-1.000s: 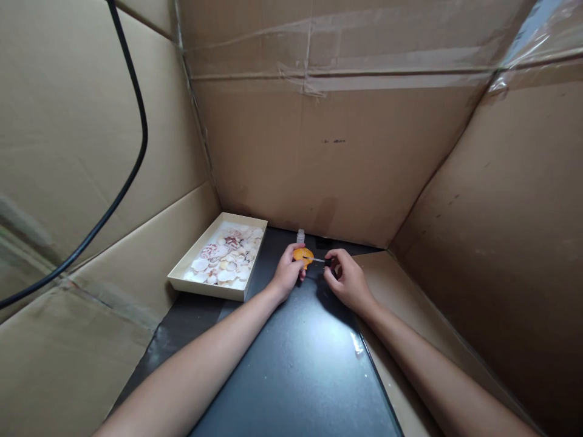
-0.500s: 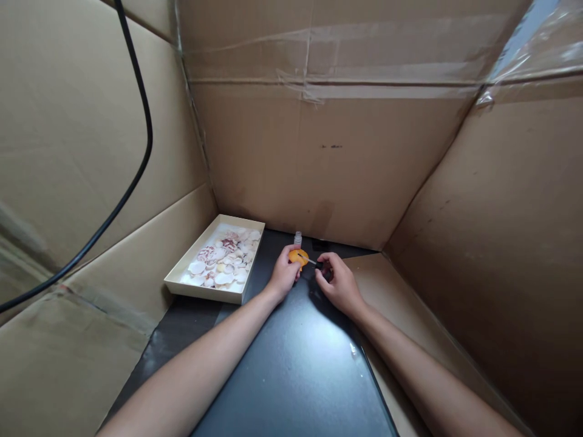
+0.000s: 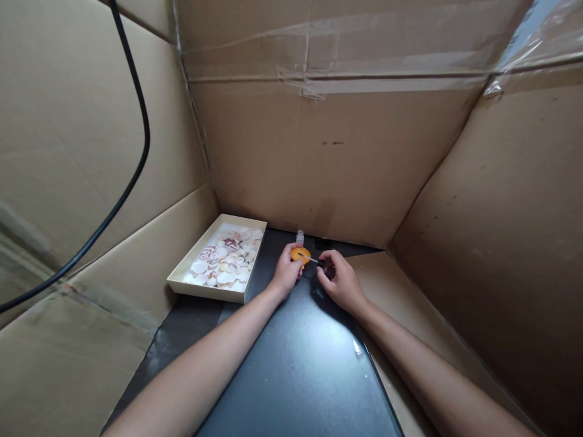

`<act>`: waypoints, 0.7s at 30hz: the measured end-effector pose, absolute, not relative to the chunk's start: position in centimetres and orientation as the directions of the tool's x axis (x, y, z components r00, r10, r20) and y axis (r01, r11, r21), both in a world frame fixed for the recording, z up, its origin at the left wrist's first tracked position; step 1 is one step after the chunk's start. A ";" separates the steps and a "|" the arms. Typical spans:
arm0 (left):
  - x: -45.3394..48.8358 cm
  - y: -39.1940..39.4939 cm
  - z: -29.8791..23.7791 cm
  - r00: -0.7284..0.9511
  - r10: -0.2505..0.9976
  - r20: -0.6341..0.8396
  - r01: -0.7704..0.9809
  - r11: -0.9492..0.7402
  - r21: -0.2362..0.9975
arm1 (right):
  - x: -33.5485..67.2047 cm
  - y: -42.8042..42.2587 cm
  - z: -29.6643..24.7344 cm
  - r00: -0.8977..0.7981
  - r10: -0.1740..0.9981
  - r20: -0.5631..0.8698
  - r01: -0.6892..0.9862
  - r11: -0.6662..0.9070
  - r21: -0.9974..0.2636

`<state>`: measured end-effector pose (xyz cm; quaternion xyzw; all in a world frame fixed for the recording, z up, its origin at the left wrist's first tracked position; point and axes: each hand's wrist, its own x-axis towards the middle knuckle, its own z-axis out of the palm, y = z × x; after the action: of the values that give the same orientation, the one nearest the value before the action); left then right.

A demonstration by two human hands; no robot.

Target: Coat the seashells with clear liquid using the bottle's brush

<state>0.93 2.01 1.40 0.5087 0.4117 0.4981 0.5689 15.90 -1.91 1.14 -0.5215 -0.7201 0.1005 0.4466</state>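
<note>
My left hand (image 3: 286, 272) is closed on the edge of an orange shell (image 3: 299, 253), its thumb on the near side. The shell's face is turned up toward me. Between the fingertips of my right hand (image 3: 340, 278) is the black cap of a small applicator brush (image 3: 314, 261). Its thin pale stem points left, and the dark tip lies over the shell's face; whether it touches cannot be made out. Just behind my left hand a small clear bottle (image 3: 299, 235) stands upright with no cap on it, its lower part partly hidden by the fingers.
A shallow cream tray (image 3: 204, 293) full of white and reddish shells (image 3: 223, 258) sits at the left. The dark table (image 3: 291, 376) runs toward me. Cardboard walls (image 3: 282, 158) enclose the back and sides, and a black cable (image 3: 144, 121) hangs at the left.
The view has shifted slightly, so everything sits a little differently in the picture. Both hands keep their hold on the shell and the brush, with hardly any movement between them.
</note>
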 end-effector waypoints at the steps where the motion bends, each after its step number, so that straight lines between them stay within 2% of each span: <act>1: 0.9 2.0 1.4 0.162 0.986 0.037 -0.145 -0.013 0.989 | 15.9 -1.9 1.1 -0.055 0.843 0.536 0.668 0.430 -0.608; 6: 0.8 2.4 1.3 0.142 0.989 0.048 -0.144 -0.028 0.989 | 15.6 -1.7 1.1 -0.054 0.844 0.533 0.695 0.415 -0.587; 13: 0.6 2.4 1.3 0.151 0.988 0.042 -0.145 -0.020 0.989 | 15.5 -1.8 1.2 -0.103 0.834 0.542 0.648 0.470 -0.600; 18: 0.6 2.5 1.2 0.160 0.986 0.039 -0.148 -0.015 0.989 | 15.6 -1.6 1.1 -0.008 0.831 0.556 0.695 0.405 -0.594; 21: 0.6 2.4 1.1 0.155 0.987 0.047 -0.162 -0.021 0.987 | 15.6 -1.7 1.2 -0.048 0.824 0.565 0.666 0.448 -0.596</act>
<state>0.62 2.43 1.14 0.5050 0.4085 0.5056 0.5679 15.56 -1.72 1.21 -0.5180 -0.7188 0.0866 0.4555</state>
